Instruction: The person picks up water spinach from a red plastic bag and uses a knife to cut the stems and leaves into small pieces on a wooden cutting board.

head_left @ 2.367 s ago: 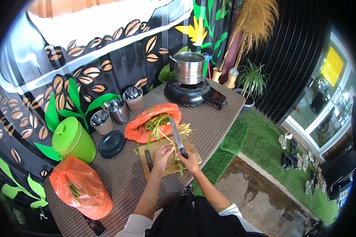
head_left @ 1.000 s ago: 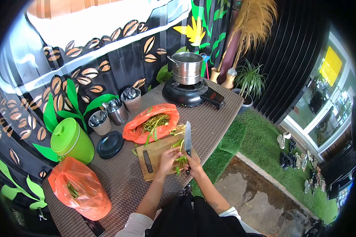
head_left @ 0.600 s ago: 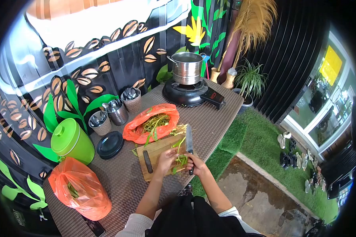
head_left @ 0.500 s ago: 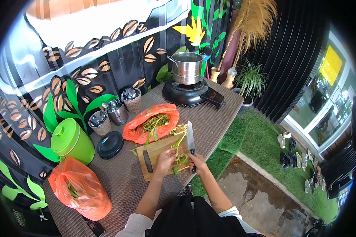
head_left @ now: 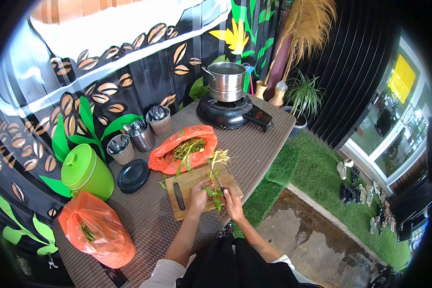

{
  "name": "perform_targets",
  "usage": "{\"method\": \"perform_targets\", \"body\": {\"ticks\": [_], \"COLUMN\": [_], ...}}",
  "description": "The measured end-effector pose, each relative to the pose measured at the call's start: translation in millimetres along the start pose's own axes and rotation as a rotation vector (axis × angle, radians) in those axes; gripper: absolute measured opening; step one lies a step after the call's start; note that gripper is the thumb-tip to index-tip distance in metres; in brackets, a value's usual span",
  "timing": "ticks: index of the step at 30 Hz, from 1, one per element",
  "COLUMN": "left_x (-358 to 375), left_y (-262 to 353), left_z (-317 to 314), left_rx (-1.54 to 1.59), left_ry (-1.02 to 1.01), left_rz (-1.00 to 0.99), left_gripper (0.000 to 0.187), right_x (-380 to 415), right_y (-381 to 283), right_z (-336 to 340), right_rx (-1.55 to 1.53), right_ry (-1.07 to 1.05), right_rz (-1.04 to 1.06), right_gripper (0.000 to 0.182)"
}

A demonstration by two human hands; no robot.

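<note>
Over the wooden cutting board (head_left: 182,210), my left hand (head_left: 198,196) is closed around a stalk of leafy greens (head_left: 216,193). Its leaves hang toward me, while the stem runs up toward a pile of pale root ends (head_left: 221,157) at the board's far edge. My right hand (head_left: 233,205) grips a knife (head_left: 219,179) by its handle, which the fingers mostly cover. The blade points away from me and lies close against the stalk. Just beyond the board, an open orange plastic bag (head_left: 161,164) holds more greens (head_left: 189,150).
A metal pot (head_left: 226,86) sits on a black portable stove (head_left: 221,114) at the back right. Cutlery cups (head_left: 142,137), black plates (head_left: 133,175) and a green lidded bucket (head_left: 88,173) stand left. Nearer are a second orange bag (head_left: 98,235) and a phone (head_left: 114,275).
My right hand has moved left and slightly down, bringing the knife from upright beside the board to the stalk, its blade now tilted. The left hand has barely moved.
</note>
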State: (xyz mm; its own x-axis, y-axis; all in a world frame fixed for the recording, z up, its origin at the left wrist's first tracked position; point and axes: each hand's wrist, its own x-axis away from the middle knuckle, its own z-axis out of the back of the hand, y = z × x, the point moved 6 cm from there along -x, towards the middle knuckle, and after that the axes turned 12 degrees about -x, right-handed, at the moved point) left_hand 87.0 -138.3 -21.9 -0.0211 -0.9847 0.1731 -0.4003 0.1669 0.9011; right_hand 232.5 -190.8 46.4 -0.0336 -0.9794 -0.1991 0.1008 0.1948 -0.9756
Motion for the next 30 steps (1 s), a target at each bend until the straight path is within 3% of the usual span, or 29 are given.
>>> {"method": "perform_targets", "body": {"ticks": [1,5,11,18,30], "left_x": [2,0,-2,-2,-1], "left_y": [2,-6,-13,-22,-27], "left_z": [-1,5,4,-2,2], "left_rx": [0.001,0.147,0.172,0.249,0.211], "left_ry": [-0.001,-0.03,-0.1,-0.248,-0.118], "left_rz": [0.001,0.05,0.084,0.097,0.088], "left_gripper": [0.028,0.024,0.027,0.03,0.023], "right_x": [3,10,6,3,0], "right_y": [2,0,10,22,38], "right_z": [-3,-7,-4,-2,-13], "right_rx": [0.046,0.102,0.148,0.158,0.003], "right_ry": [-0.077,-0.088,-0.073,-0.091,-0.082], "right_rz": [-0.101,0.114,-0.056,0.004,0.037], "right_gripper": [0.029,0.033,0.038,0.037,0.039]}}
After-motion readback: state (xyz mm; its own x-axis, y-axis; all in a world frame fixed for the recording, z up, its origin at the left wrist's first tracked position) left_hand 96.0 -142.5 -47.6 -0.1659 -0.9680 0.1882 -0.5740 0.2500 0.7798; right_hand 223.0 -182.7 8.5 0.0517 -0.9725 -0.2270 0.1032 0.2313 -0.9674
